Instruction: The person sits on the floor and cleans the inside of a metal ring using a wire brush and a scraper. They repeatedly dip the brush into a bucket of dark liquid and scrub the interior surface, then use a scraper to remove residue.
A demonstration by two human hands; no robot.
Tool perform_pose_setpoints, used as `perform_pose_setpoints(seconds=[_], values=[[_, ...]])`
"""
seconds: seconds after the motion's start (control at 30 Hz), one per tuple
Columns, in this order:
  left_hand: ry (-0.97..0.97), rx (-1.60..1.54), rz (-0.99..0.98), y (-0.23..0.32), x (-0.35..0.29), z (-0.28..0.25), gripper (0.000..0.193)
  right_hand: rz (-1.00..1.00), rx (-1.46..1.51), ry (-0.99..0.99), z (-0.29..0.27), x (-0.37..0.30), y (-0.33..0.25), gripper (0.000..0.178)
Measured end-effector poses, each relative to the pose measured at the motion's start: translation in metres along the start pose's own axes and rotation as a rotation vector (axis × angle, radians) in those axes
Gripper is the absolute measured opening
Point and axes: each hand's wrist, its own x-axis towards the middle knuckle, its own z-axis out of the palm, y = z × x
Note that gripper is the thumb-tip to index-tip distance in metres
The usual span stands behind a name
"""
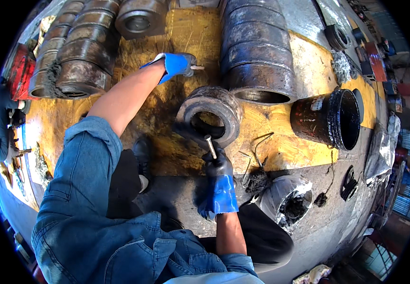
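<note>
A heavy, dark metal ring (233, 111) with a wide round bore lies on the yellow floor sheet in front of me. My right hand (218, 165), in a dark and blue rubber glove, is closed around a short metal rod (211, 147). The rod's blunt end points up toward the ring's near rim. Beyond the ring on the left, my left hand (185, 65) reaches out in a similar glove. Its fingers are closed on a short, pale stub (197, 67) that sticks out to the right; its kind cannot be made out.
Rows of stacked metal cylinders (257, 47) stand beyond on the right and left. A grimy black bucket (316, 118) lies tipped at the right. Nearer are bent metal hooks (257, 147) and a plastic bag (280, 196) with dark scraps inside.
</note>
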Motion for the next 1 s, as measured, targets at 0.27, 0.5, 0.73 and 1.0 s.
perform_pose_setpoints(seconds=[0.27, 0.5, 0.73, 1.0], values=[[0.357, 0.219, 0.021, 0.083, -0.131, -0.108, 0.032, -0.203, 0.093, 0.051, -0.059, -0.042, -0.025, 0.042], [0.555, -0.532, 0.240, 0.148, -0.247, -0.158, 0.031, -0.508, 0.619, 0.447, -0.171, -0.110, -0.137, 0.067], [0.344, -1.625, 0.630, 0.183, -0.296, -0.139, 0.037, -0.542, 1.038, 0.239, -0.213, -0.122, -0.152, 0.052], [0.102, -2.232, 0.934, 0.236, -0.271, -0.072, 0.043, -0.568, 0.996, 0.119, -0.162, -0.109, -0.161, 0.048]])
